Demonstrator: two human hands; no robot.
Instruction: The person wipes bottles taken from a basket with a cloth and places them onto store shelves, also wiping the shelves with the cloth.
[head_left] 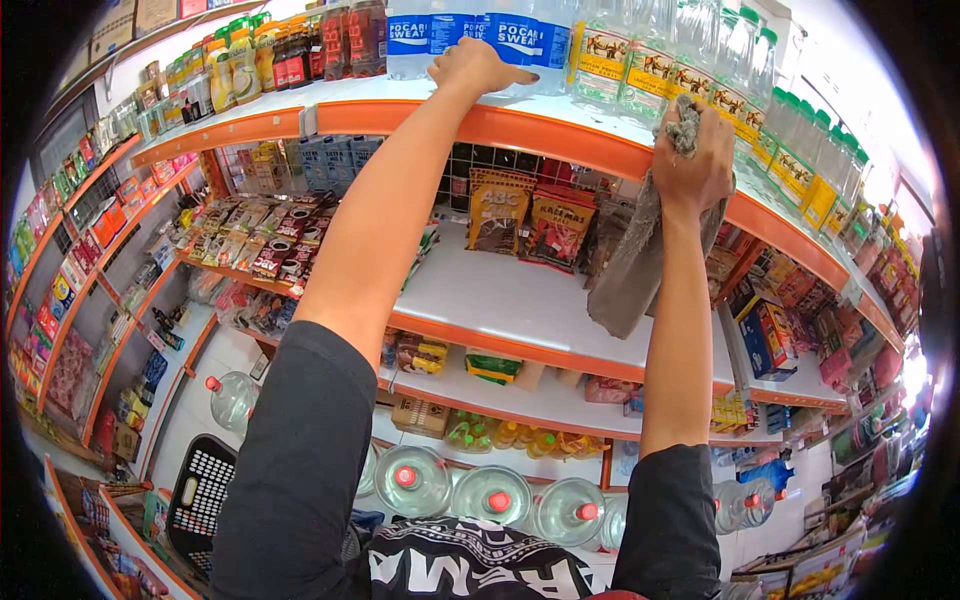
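My left hand (pixel 478 70) reaches up to the top shelf and is against the blue-labelled Pocari Sweat bottles (pixel 515 38). Its thumb stretches out to the right, low on a bottle; the other fingers are mostly hidden, so I cannot tell whether they grip one. Farther right, my right hand (pixel 697 165) is closed around a grey cloth (pixel 630 270) at the shelf's orange front edge. Part of the cloth bunches above the fingers and the rest hangs below the edge. Just behind that hand stand clear bottles with yellow labels (pixel 650 72).
Dark and yellow drink bottles (pixel 240 62) line the top shelf's left side. Below hang or stand ABC coffee packs (pixel 498 212) and a red pack (pixel 558 228). Large water jugs (pixel 492 497) rest on the floor level. A black basket (pixel 200 495) sits at lower left.
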